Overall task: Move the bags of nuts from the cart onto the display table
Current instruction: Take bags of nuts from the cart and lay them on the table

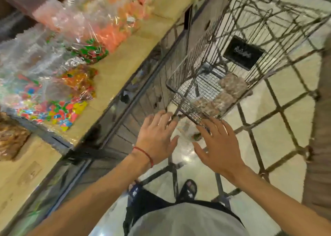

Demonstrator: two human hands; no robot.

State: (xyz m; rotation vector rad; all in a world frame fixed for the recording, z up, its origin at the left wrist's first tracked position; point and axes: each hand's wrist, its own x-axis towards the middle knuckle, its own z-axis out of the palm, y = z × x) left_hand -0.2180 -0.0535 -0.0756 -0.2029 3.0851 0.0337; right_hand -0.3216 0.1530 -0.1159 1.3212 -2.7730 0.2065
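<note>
Frame tilted and motion-blurred. Wire cart [232,44] stands centre-right on a pale tiled floor [279,128], just right of the counter [114,74].

Bags of nuts [227,90] lie low in the cart's basket, brown lumps seen through the mesh; blur hides the count. None can be made out on the counter for certain.

Left hand [155,139], red string at the wrist, reaches to the near rim of the cart, fingers spread, grip released, nothing in it. Right hand [216,144] just beside it, fingers splayed, grip released, also empty. A clear plastic piece [188,131] shows between the two hands; whether either touches it cannot be told.

Counter to the left carries clear bags of coloured sweets [59,96] and a brown packet [10,139] at the near-left edge.
</note>
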